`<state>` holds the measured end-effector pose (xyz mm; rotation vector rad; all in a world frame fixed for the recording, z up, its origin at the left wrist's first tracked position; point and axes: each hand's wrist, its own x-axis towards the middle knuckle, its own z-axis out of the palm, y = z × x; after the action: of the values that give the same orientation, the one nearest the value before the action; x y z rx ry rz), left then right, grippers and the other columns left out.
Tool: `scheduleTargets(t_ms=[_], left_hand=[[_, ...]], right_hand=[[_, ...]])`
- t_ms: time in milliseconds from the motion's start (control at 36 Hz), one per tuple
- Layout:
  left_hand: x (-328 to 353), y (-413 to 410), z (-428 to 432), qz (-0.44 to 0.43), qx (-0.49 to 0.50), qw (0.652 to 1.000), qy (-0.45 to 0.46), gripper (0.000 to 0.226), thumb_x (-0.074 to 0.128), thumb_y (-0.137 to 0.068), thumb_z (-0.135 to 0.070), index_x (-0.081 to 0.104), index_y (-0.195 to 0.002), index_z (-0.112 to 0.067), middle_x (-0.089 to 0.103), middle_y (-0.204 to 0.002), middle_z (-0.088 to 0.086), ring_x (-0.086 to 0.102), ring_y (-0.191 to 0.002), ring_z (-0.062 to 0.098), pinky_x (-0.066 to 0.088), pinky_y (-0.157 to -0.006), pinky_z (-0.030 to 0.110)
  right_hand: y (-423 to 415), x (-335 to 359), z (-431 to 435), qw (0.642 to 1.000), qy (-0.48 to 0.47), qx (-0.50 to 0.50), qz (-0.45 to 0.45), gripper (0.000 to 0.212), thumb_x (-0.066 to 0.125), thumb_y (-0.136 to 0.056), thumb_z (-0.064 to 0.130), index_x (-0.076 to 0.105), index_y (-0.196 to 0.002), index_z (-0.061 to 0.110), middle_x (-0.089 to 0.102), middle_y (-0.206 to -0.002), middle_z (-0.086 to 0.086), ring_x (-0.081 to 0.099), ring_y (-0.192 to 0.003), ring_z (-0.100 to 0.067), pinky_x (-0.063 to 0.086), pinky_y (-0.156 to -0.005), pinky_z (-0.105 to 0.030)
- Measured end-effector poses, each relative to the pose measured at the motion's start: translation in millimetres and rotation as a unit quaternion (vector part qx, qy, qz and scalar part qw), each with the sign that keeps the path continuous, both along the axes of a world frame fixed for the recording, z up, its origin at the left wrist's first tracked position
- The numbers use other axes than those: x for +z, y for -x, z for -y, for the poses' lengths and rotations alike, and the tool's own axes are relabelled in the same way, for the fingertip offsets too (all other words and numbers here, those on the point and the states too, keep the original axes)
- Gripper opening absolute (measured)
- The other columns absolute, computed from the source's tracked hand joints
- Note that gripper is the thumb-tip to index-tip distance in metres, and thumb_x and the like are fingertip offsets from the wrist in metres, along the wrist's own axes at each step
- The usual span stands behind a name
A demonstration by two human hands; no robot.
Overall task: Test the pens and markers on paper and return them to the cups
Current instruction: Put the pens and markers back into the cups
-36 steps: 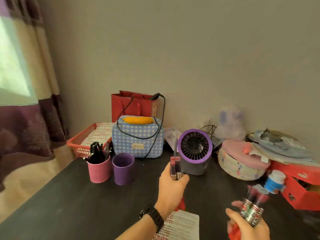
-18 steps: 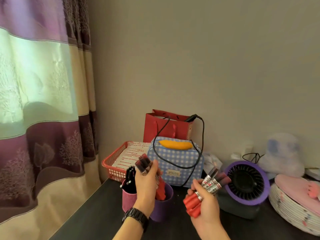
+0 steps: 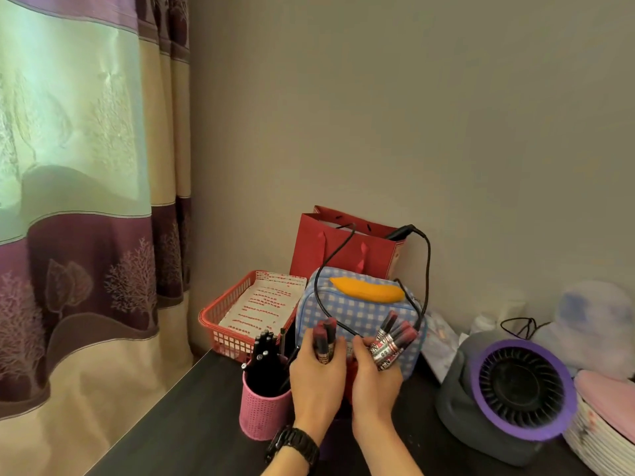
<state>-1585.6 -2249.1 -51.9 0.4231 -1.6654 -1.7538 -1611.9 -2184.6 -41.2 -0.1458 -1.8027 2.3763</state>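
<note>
My left hand point(image 3: 318, 379) grips a small bundle of red markers point(image 3: 324, 340), caps up. Beside it, my right hand point(image 3: 374, 383) holds a larger fan of red markers point(image 3: 393, 341). Both hands hover side by side right of the pink cup point(image 3: 263, 412), which is full of black pens point(image 3: 266, 352). The purple cup is almost wholly hidden behind my hands and wrists; only a sliver shows low between them.
A blue checked pouch point(image 3: 360, 310) with a black cable stands just behind my hands, a red paper bag point(image 3: 343, 250) behind it. A red basket point(image 3: 223, 324) holds paper at the left. A purple-rimmed fan point(image 3: 515, 389) sits at right. The dark table's left edge borders a curtain.
Both hands moved closer together and lower over the cups, each still holding its markers. The view shifted slightly left and down.
</note>
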Motion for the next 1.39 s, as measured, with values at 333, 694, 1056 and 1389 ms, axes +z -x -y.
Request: scheduleTargets(t_ms=[333,694,1056,1389], left_hand=[[2.0,-2.7,18.9,0.013,-0.075,0.995,-0.06,0.006,0.073,-0.088,-0.032,0.071,-0.084,-0.037,0.075,-0.085,-0.009,0.07,-0.078,0.001,0.047,-0.067,0.023],[-22.8,-6.3,17.7,0.009,-0.106,0.993,-0.056,0.004,0.07,-0.092,-0.021,0.069,-0.091,-0.025,0.076,-0.091,-0.002,0.073,-0.086,0.011,0.054,-0.074,0.028],[-20.4,-9.2,18.8,0.006,-0.175,0.984,-0.041,0.036,0.057,-0.088,-0.057,0.064,-0.108,-0.028,0.073,-0.106,-0.008,0.068,-0.104,0.008,0.051,-0.092,0.031],[-20.7,-23.3,16.8,0.042,-0.162,0.984,0.057,0.021,0.043,-0.105,-0.044,0.061,-0.115,-0.04,0.069,-0.107,-0.023,0.065,-0.102,-0.004,0.05,-0.08,0.014]], right_hand=[[-7.8,-12.1,11.8,0.982,-0.159,-0.022,-0.098,0.019,0.072,-0.089,0.045,0.066,-0.086,0.026,0.071,-0.074,0.012,0.065,-0.074,0.011,0.046,-0.059,-0.008],[-12.7,-19.6,8.8,0.985,-0.167,0.028,-0.028,0.014,0.072,-0.089,0.048,0.068,-0.087,0.034,0.072,-0.083,0.016,0.064,-0.077,0.006,0.042,-0.064,-0.012],[-17.7,-22.0,-3.0,0.993,-0.006,0.118,-0.021,0.057,0.076,-0.061,0.075,0.075,-0.105,0.04,0.076,-0.113,0.009,0.068,-0.114,-0.013,0.049,-0.105,-0.042],[-13.3,-15.4,-16.0,0.983,-0.112,0.145,0.025,0.033,0.042,-0.105,0.051,0.073,-0.102,0.045,0.075,-0.106,0.011,0.069,-0.104,-0.011,0.054,-0.093,-0.036]])
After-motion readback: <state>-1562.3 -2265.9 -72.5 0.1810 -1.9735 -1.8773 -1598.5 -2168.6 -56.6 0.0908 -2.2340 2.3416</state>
